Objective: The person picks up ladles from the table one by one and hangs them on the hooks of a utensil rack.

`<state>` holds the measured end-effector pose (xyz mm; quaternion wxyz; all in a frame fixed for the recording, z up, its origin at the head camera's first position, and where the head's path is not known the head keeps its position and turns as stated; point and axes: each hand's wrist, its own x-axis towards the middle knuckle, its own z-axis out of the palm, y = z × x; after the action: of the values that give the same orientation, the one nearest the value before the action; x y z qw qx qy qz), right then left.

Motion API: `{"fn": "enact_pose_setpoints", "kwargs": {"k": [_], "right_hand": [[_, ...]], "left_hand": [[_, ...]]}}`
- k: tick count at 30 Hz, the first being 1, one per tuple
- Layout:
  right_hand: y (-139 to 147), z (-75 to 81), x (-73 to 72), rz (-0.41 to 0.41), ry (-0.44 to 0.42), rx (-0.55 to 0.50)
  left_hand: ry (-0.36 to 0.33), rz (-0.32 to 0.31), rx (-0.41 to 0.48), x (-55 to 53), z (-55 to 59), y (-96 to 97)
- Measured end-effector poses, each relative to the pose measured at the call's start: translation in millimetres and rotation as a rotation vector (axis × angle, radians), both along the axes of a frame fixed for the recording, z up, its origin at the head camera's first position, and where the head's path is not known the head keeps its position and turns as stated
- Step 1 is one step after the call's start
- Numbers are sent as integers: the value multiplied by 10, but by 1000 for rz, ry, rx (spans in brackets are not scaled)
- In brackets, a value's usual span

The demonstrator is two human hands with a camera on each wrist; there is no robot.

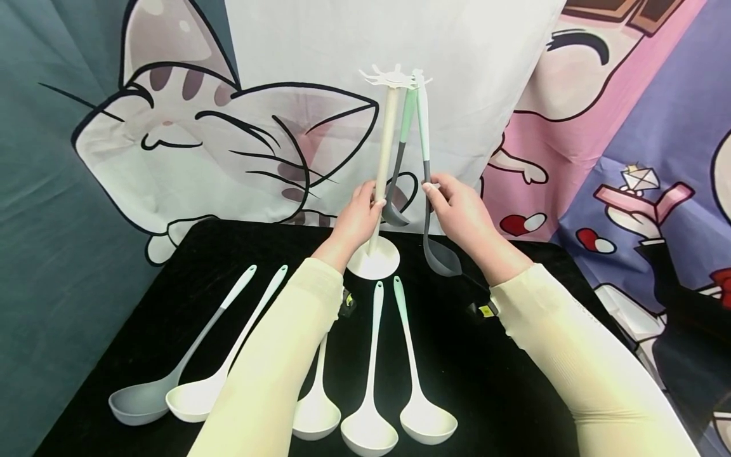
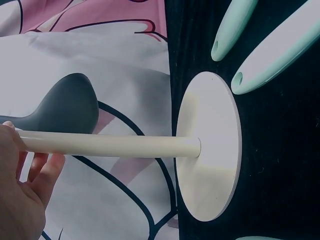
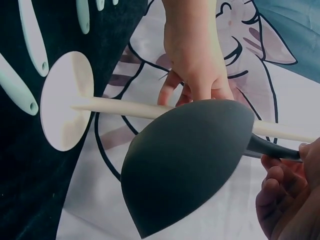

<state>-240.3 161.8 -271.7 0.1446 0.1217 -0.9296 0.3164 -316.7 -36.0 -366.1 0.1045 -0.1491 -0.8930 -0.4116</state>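
In the head view, the left hand [image 1: 358, 217] grips the pole of a pale stand [image 1: 374, 263] standing upright at the rear of the black-covered worktop [image 1: 514, 374]. The right hand [image 1: 461, 206] has its grip closed on the shaft of a spouted dark ladle [image 1: 441, 256], whose mint handle reaches up to the stand's hooks; whether it is hooked there is hard to make out. A second dark ladle [image 1: 395, 214] hangs between that one and the pole. Nearer the camera lie a grey ladle [image 1: 139, 403] and four white ladles [image 1: 370, 431]; the left sleeve [image 1: 259, 374] passes over this row, hiding part of two white ones. A patterned cloth [image 1: 320, 51] hangs close behind the stand.

In the left wrist view, the left hand is cut off by the edge, its fingers bent round the pole. A dark bowl shows just beyond the pole. Two mint handle ends lie near the round base, their bowls out of frame; the hooks are outside it too.

In the right wrist view, the spouted bowl fills the centre, covering a stretch of pole and some left fingertips. The right hand, partly cropped, pinches the dark shaft.
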Motion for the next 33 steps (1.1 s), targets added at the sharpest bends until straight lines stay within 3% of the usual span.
{"fn": "enact_pose_setpoints", "kwargs": {"k": [33], "right_hand": [[-144,-124,-138,3,-21,-38]], "left_hand": [[-15,-9,-14,10,-4,-16]]}}
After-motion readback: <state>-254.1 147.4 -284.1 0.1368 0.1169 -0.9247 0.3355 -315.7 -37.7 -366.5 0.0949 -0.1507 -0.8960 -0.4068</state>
